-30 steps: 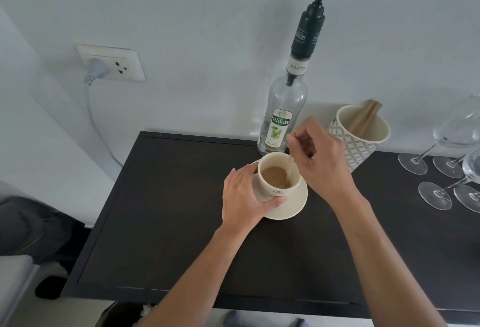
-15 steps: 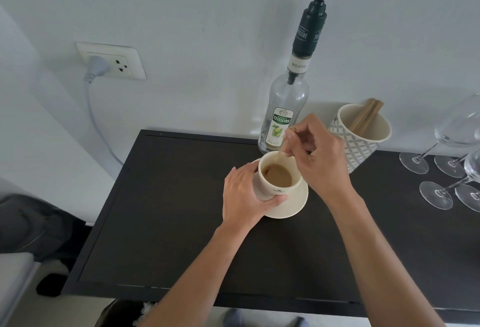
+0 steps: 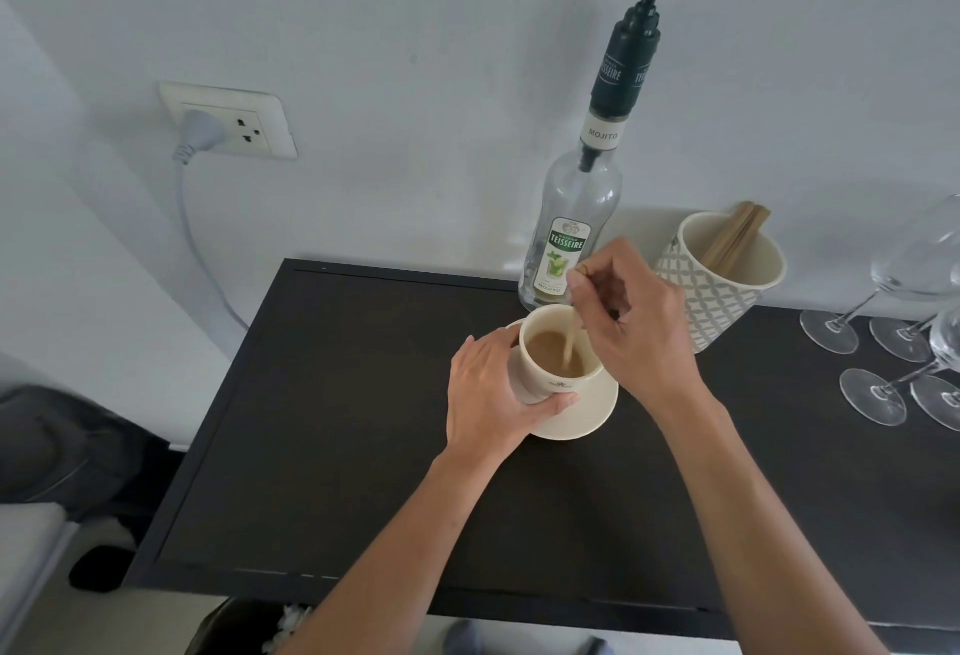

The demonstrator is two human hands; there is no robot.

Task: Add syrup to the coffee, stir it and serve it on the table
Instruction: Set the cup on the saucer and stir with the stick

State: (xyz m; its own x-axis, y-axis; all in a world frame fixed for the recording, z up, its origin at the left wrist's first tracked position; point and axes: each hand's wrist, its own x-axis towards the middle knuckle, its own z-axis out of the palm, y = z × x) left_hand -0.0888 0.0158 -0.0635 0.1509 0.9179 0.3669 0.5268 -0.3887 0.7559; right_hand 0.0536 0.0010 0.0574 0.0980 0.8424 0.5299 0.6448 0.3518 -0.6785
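Note:
A cream coffee cup [image 3: 545, 378] full of light-brown coffee stands on a cream saucer [image 3: 592, 412] on the dark table [image 3: 332, 420]. My left hand [image 3: 491, 392] wraps around the cup's left and front side. My right hand [image 3: 636, 327] hovers over the cup's right rim, pinching a thin wooden stir stick [image 3: 570, 346] whose lower end dips into the coffee. Just behind the cup, against the wall, is the clear mojito syrup bottle [image 3: 571, 238] with a dark pump top.
A patterned mug [image 3: 722, 285] holding several wooden sticks stands right of the bottle. Several wine glasses [image 3: 893, 342] crowd the table's right end. A wall socket [image 3: 234, 121] with a plugged cable is at upper left. A dark bag lies on the floor at left.
My right hand has swept the stick round in the cup, from the right side to the back rim and into the middle. My left hand stays on the cup.

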